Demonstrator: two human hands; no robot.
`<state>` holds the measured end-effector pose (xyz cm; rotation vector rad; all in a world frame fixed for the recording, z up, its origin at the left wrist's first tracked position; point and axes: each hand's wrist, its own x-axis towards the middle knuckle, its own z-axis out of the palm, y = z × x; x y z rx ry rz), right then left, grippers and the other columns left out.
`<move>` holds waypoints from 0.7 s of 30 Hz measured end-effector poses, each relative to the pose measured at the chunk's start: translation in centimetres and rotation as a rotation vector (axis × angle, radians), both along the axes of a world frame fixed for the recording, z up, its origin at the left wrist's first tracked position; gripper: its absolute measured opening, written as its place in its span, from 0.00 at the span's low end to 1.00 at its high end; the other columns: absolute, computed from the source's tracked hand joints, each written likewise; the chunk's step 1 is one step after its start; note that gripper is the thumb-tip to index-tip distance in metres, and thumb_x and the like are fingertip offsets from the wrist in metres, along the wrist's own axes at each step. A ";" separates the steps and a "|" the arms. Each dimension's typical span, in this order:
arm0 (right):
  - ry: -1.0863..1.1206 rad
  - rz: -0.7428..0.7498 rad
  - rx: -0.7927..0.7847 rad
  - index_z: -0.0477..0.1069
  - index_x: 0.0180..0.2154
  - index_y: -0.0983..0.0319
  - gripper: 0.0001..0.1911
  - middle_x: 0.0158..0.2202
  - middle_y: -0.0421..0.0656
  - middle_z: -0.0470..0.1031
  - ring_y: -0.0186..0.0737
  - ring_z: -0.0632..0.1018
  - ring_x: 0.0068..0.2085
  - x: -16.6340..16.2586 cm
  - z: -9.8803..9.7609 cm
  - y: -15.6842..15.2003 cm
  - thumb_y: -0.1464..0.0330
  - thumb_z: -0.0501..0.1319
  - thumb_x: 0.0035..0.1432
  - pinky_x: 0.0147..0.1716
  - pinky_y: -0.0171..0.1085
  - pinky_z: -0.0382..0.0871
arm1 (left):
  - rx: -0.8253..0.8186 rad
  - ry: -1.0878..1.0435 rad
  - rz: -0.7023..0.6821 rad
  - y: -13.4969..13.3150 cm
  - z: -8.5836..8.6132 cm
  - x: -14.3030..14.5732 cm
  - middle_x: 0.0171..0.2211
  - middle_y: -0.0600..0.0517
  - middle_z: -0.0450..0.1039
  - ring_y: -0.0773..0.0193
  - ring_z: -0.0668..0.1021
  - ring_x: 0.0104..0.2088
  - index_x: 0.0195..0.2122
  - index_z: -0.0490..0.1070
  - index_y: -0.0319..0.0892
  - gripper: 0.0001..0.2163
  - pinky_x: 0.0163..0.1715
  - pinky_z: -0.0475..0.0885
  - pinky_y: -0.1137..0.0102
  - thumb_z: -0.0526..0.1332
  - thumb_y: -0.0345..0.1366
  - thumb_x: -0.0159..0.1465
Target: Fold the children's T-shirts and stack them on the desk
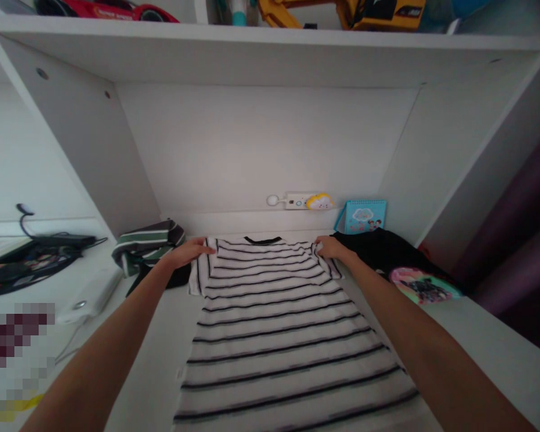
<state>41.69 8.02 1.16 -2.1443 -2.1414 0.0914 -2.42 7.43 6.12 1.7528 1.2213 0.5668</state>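
Striped T-shirt (pixel 270 321): white with dark bands, spread on the white tabletop (pixel 150 345) in the middle of the scene; its dark collar (pixel 263 241) lies at the far side, its body runs toward us and leaves the near edge of the view.
Left shoulder: our left hand (pixel 188 252) pinches the cloth between thumb and fingers, close to where the left sleeve (pixel 198 277) begins; how tightly, we cannot tell.
Right shoulder: our right hand (pixel 333 247) grips the cloth above the right sleeve (pixel 336 270), with small creases just beside the fingertips; the far side of this grip is hidden from us.
Knit: we judge it light, soft and limp, in no way fragile; it likely drags a little rather than slides, and wrinkles wherever we pull unevenly.
Hold: the shoulder seams should serve us best, being firmer than the body; a light pinch at matching spots ought to keep the bands level.
Far left: a green striped cloth (pixel 150 243), bunched, near our left hand.
Far right: a black garment (pixel 378 249) beside our right arm; a blue calendar (pixel 364 215) stands behind it.
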 end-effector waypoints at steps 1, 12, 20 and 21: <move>-0.001 -0.016 0.012 0.64 0.46 0.63 0.14 0.46 0.45 0.67 0.39 0.71 0.42 0.1 0.5 -0.1 0.64 0.54 0.59 0.40 0.43 0.67 | 0.068 0.093 0.044 0.4 0.4 -0.4 0.37 0.48 0.74 0.57 0.75 0.39 0.43 0.68 0.39 0.21 0.40 0.69 0.65 0.60 0.42 0.50; -0.005 0.157 0.116 0.53 0.57 0.58 0.22 0.61 0.45 0.48 0.43 0.57 0.58 -9.5 -0.1 -5.3 0.63 0.45 0.62 0.53 0.38 0.53 | 0.697 0.797 0.062 -2.9 -4.7 10.8 0.59 0.44 0.51 0.50 0.52 0.59 0.57 0.56 0.44 0.21 0.53 0.51 0.52 0.45 0.44 0.64; -0.007 0.043 0.014 0.45 0.60 0.60 0.30 0.62 0.46 0.46 0.48 0.48 0.61 -6.2 -3.8 -9.8 0.53 0.39 0.61 0.54 0.50 0.46 | 0.487 0.832 -0.007 -3.7 -7.7 11.4 0.63 0.50 0.39 0.42 0.43 0.60 0.60 0.45 0.56 0.32 0.49 0.43 0.39 0.37 0.62 0.56; -0.013 -0.019 0.017 0.46 0.60 0.62 0.30 0.62 0.49 0.46 0.49 0.48 0.61 -5.2 -3.6 -10.3 0.54 0.39 0.61 0.54 0.50 0.46 | 0.476 0.839 -0.001 -3.7 -7.5 11.0 0.63 0.50 0.38 0.42 0.43 0.60 0.60 0.45 0.56 0.32 0.49 0.43 0.39 0.37 0.62 0.56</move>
